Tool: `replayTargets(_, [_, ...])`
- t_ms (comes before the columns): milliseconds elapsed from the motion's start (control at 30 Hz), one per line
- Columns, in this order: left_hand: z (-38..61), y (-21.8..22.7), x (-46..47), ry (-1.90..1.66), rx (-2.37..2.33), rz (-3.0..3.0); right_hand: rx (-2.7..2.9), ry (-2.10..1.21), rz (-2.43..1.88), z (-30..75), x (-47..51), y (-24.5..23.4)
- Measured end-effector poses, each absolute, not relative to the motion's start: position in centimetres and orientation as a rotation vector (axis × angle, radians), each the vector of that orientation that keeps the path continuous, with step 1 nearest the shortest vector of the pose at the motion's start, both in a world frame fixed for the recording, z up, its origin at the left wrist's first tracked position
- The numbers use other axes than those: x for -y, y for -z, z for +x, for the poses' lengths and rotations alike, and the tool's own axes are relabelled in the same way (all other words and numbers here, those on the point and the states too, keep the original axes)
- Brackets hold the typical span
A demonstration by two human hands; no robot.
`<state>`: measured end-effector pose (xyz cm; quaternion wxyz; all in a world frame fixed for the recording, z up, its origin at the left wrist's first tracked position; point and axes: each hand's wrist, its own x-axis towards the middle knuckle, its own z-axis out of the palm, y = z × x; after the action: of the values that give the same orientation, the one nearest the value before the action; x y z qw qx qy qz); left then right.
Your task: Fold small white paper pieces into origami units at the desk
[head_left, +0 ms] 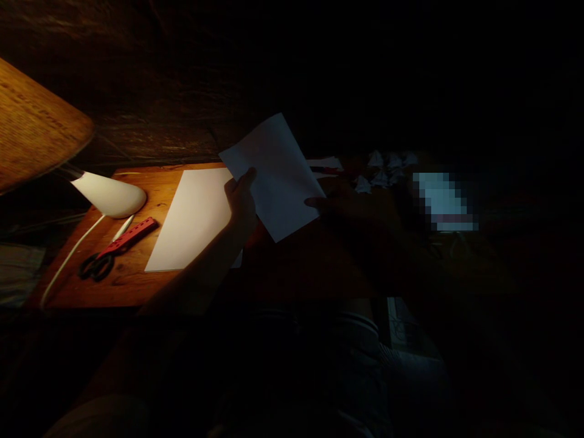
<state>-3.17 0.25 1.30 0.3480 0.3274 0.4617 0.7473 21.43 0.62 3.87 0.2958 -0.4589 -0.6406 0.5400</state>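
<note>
A sheet of white paper (278, 176) is held up at a tilt above the wooden table. My left hand (241, 198) grips its left edge, with the thumb lying on the near face and the fingers behind. At the lower right edge, my right hand (331, 207) pinches the paper, though deep shadow hides most of that hand. Below and to the left lies more white paper (189, 219), flat on the table and partly covered by my left forearm.
On the left stand a white-based lamp (112, 194) with a cord and scissors (98, 264) beside a red perforated strip (132, 234). Several folded paper pieces (378, 173) sit at the back right. A bright pixelated screen (442, 201) glows farther right. The wooden table (114, 298) ends near my lap.
</note>
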Motion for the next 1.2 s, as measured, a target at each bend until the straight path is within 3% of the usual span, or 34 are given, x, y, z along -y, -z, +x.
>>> replayTargets(1200, [-4.6,-1.7,-0.5,-1.977,-1.153,0.815,1.508,-1.557,-1.071,20.7,-0.6,-3.1])
